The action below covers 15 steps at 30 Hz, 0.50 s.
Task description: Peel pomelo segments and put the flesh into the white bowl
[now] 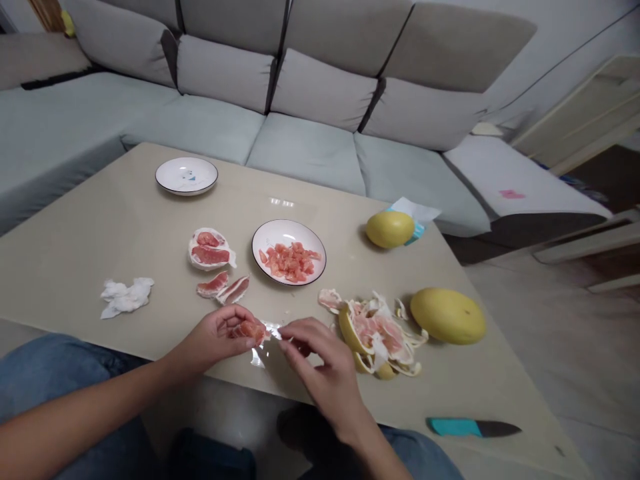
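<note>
Left hand (215, 337) clasps a pomelo segment (249, 330), steadying it against the pinch of the right hand (320, 363) on its skin (plate (280, 231) just beyond).

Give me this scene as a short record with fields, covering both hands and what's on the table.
Left hand: holds a pink fruit segment
Right hand: fingertips at the segment's end; grip unclear
Near plate: pink fruit pieces
Far plate: white, toward the sofa
Peel pile: just right of the right hand
Yellow fruits: two whole, and
Knife: teal handle, near right edge
Tissue: crumpled, at left
</note>
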Each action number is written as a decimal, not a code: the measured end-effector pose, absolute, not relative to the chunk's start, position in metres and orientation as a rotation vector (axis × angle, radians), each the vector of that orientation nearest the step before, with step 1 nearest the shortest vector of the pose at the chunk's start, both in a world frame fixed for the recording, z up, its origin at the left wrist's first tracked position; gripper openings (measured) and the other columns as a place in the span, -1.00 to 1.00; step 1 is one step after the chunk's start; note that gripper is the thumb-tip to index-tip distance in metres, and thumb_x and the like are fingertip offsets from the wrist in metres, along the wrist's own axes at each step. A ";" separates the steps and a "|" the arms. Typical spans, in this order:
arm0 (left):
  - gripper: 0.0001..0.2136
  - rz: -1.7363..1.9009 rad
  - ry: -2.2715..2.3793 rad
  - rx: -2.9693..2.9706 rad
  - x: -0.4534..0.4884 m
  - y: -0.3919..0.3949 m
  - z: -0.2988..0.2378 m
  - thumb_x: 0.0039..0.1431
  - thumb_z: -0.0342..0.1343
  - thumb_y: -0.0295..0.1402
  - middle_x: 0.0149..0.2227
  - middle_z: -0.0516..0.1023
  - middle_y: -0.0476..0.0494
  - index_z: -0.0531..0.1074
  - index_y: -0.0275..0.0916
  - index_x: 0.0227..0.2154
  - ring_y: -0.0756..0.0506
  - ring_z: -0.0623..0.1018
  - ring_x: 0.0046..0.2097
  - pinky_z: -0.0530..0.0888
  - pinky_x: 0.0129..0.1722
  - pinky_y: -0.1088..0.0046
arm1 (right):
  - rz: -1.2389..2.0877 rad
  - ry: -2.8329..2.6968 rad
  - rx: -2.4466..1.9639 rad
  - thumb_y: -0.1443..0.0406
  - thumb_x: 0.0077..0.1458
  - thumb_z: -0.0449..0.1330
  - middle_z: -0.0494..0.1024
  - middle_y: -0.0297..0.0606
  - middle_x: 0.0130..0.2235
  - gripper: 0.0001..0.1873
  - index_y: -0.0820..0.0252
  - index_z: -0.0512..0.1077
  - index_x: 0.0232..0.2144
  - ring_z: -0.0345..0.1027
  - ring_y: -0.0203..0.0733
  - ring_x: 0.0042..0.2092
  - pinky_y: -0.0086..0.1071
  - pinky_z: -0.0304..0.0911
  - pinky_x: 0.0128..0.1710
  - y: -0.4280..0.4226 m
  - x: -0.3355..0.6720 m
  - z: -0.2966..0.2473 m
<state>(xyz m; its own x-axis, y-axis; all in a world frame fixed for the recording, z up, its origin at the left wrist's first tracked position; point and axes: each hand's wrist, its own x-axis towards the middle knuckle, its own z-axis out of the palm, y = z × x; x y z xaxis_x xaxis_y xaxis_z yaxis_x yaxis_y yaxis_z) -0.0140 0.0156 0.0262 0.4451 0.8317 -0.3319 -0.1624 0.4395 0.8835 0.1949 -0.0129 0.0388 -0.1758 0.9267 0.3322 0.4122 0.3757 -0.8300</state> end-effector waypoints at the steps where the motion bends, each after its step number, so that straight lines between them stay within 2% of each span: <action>1: -0.78 0.736 0.888 0.907 -0.014 0.014 0.025 0.01 0.32 -0.40 -0.23 0.58 -0.11 0.43 -0.27 -0.28 -0.05 0.52 -0.16 0.41 -0.09 0.43 | 0.756 -1.764 -1.150 0.38 0.16 0.19 0.54 -0.23 -0.28 -0.86 0.12 0.51 -0.23 0.39 -0.26 -0.35 -0.42 0.32 -0.42 -0.018 0.190 0.039; 5: -0.78 0.734 0.870 0.921 -0.013 0.010 0.022 0.03 0.31 -0.39 -0.19 0.57 -0.13 0.42 -0.25 -0.28 -0.07 0.54 -0.14 0.43 -0.07 0.40 | 0.772 -1.748 -1.192 0.37 0.14 0.22 0.52 -0.23 -0.31 -0.87 0.12 0.50 -0.23 0.32 -0.29 -0.45 -0.42 0.27 -0.48 -0.022 0.180 0.032; 15: -0.79 0.729 0.815 0.937 -0.012 0.008 0.017 0.00 0.33 -0.39 -0.24 0.56 -0.11 0.45 -0.25 -0.30 -0.06 0.53 -0.18 0.43 -0.10 0.40 | 0.881 -1.715 -1.294 0.39 0.11 0.19 0.49 -0.29 -0.41 -0.89 0.13 0.52 -0.34 0.33 -0.27 -0.44 -0.43 0.24 -0.47 -0.019 0.181 0.029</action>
<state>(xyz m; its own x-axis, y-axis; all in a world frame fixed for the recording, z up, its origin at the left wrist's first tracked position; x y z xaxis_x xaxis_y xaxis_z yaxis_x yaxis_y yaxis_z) -0.0123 0.0080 0.0172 0.4985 0.8224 -0.2742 -0.1821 0.4086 0.8944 0.1808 -0.0189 0.0285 -0.1601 0.9698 0.1841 0.4155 0.2355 -0.8786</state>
